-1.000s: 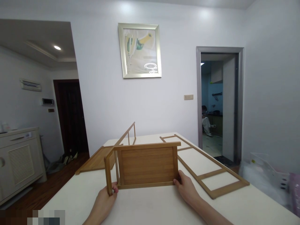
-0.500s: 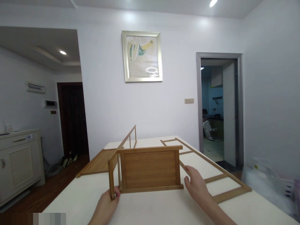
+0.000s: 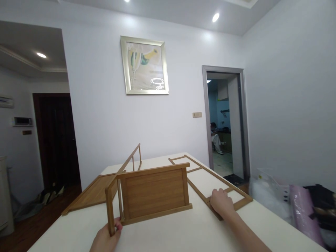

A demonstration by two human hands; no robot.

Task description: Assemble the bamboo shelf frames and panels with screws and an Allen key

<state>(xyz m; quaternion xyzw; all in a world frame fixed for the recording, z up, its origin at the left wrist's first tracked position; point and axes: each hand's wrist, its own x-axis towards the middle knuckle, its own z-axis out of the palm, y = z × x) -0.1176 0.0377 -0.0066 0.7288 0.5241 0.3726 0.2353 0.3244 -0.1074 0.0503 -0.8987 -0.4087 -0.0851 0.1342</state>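
Observation:
A wooden shelf panel (image 3: pixel 153 192) stands on edge on the white table (image 3: pixel 183 232), joined to a ladder-like side frame. My left hand (image 3: pixel 106 238) is closed round the lower end of that frame's upright post (image 3: pixel 110 208). My right hand (image 3: pixel 222 203) rests on the near end of a second ladder-like wooden frame (image 3: pixel 199 173), which lies flat on the table to the right. Its fingers curl over the frame's end rail. A second flat wooden board (image 3: pixel 91 192) lies at the table's left, behind the standing panel.
Clear and pink plastic bags (image 3: pixel 286 199) lie off the table's right edge. A framed picture (image 3: pixel 144 66) hangs on the wall ahead. Through a doorway (image 3: pixel 223 122) at the right a person sits in the far room. A dark door (image 3: pixel 56 140) is at the left.
My right hand let go of the standing panel's lower right corner and moved right onto the flat frame. My left hand kept its hold on the post. The view swung right.

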